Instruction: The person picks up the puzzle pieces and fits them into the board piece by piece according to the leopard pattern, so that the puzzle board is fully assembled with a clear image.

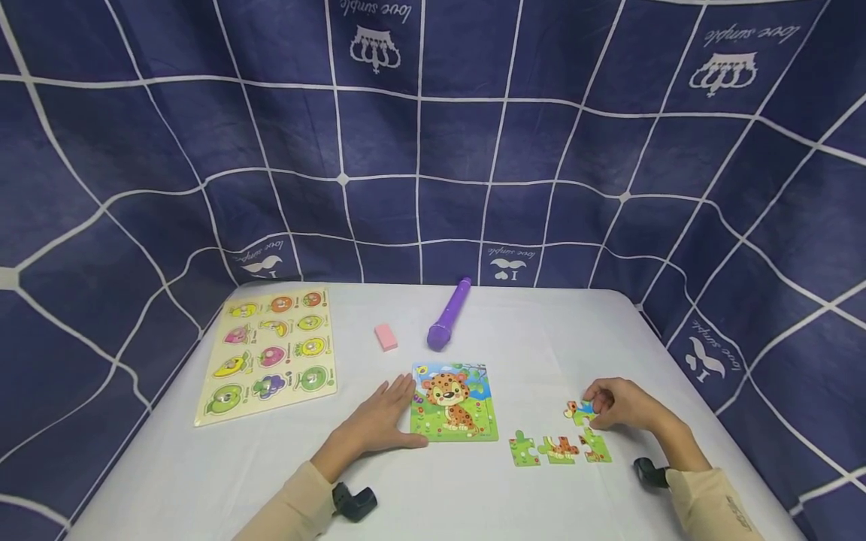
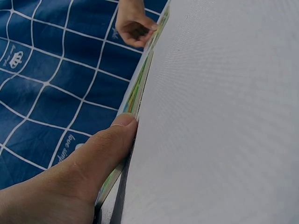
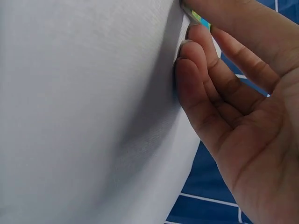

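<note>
My left hand (image 1: 380, 421) lies along the left side of a square jigsaw board (image 1: 480, 422) with a spotted cub picture. Its fingers are fairly straight, and the thumb (image 2: 119, 128) touches the board's edge in the left wrist view. Over on the right, my right hand (image 1: 625, 404) pinches a jigsaw piece (image 1: 582, 409) with blue and green on it, just above the table. Only a sliver of that piece (image 3: 200, 18) shows in the right wrist view. Below it lie a green piece (image 1: 524, 451), a spotted piece (image 1: 561, 449) and a corner piece (image 1: 597, 448).
A wooden fruit peg board (image 1: 267, 353) lies at the left of the white table (image 1: 433, 496). Behind the jigsaw board are a pink eraser-like block (image 1: 386, 337) and a purple toy microphone (image 1: 448, 315). A blue checked curtain (image 1: 453, 143) surrounds the table's back and sides.
</note>
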`<state>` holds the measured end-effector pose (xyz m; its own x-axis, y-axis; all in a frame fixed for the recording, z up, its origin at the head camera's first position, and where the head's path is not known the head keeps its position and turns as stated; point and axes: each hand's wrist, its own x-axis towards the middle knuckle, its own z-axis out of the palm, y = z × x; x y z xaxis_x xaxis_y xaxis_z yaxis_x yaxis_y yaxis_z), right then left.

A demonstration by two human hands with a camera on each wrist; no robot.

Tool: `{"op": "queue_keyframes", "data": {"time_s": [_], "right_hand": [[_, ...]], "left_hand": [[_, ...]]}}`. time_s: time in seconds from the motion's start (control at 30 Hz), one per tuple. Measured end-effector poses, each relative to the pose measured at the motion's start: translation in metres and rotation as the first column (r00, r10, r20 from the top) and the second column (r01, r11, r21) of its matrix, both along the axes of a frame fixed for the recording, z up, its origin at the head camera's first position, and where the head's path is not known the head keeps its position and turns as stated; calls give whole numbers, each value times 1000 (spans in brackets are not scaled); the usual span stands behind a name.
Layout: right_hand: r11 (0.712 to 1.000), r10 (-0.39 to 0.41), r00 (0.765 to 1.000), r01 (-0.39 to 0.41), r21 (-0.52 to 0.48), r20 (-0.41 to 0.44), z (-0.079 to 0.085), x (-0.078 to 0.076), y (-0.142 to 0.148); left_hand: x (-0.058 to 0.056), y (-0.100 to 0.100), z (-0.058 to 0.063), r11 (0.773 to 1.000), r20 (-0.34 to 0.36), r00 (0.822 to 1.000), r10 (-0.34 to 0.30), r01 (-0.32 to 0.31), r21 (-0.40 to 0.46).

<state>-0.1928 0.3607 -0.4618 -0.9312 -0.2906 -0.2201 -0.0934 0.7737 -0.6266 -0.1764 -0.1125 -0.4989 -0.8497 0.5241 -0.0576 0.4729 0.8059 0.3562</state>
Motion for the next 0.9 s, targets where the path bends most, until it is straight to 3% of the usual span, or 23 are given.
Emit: {"op": "queue_keyframes", "data": {"time_s": [0.4, 0.7, 0.9], "right_hand": [[998, -30, 999, 28, -63, -34, -4, 8, 1], [994, -17, 1000, 19, -107, 21, -5, 7, 2], [996, -25, 999, 27, -80, 20, -2, 8, 1]], "left_hand": [[0, 0, -1, 1000, -1, 1000, 4, -4, 0], [1, 0, -1, 1000, -10, 1000, -3, 3, 6], [1, 0, 0, 1000, -8, 1000, 3, -3, 8]]}}
